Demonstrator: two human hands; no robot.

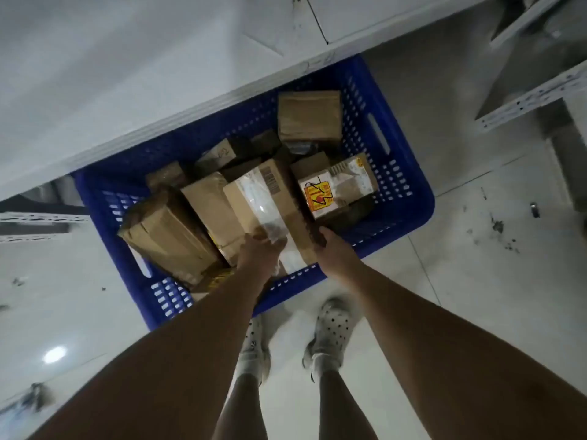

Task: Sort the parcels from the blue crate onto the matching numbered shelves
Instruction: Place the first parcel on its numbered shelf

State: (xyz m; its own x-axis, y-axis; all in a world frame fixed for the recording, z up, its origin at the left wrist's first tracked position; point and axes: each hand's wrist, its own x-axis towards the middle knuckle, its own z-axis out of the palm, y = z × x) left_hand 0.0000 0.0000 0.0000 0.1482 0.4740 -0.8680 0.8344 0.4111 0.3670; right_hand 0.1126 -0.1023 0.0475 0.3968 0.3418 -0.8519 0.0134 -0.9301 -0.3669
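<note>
Parcels: a good many brown cardboard boxes lie piled in the blue crate (pixel 409 185), which stands on the floor with its far side tucked under a white shelf (pixel 190 119).
Box in hand: a long taped box (pixel 270 198) lies on top of the pile in the middle of the crate, with its near end close to the crate's near wall.
Neighbours: a long box (pixel 168 236) leans just beside it on the left. A stickered box (pixel 336 188) with a red-and-yellow label sits just to its right, and a square box (pixel 309 115) lies at the far end.
Progress: we judge the sorting to be early or midway. The crate is well filled, and the part of the shelf we can see holds no parcel. We can read no shelf number.
Step in hand: by our reading this is the lift of the taped box, which has not yet left the pile.
Left hand (pixel 262 249): the arm reaches down almost straight, with the fingers closed over the left corner of the near end, across the clear tape.
Right hand (pixel 328 246): this arm is stretched out too, and the hand is clamped on the right edge of the near end, fingers wrapped down the side.
Grip: both hands are closed on the same box, one at each near corner.
Left to do: we must find its number, carry it to the matching shelf, then do the same for every other box.
</note>
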